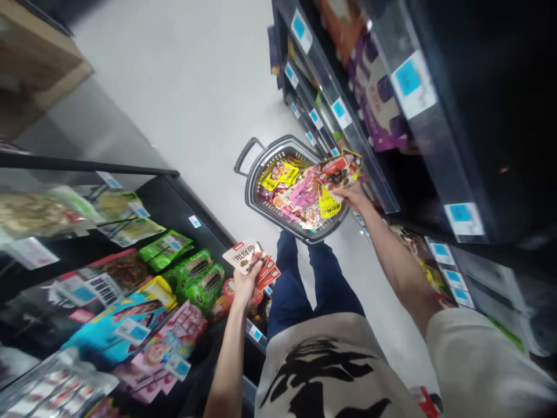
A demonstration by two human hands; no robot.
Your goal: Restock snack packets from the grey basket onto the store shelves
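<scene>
My left hand (245, 284) is closed on a small stack of red and white snack packets (252, 262), held near the edge of the left shelf. My right hand (354, 196) reaches out over a grey shopping basket (251, 194) on the floor and grips a few packets, red and yellow (339, 174), above the basket's right side. The basket is full of several colourful snack packets (293, 194). My legs in dark blue trousers (304, 278) stand just behind the basket.
A left shelf (183, 191) carries green, blue and pink snack bags (198, 278). Dark shelving with blue price tags (408, 78) lines the right side. The pale floor (195, 87) of the aisle runs ahead. A cardboard box (39, 64) sits at top left.
</scene>
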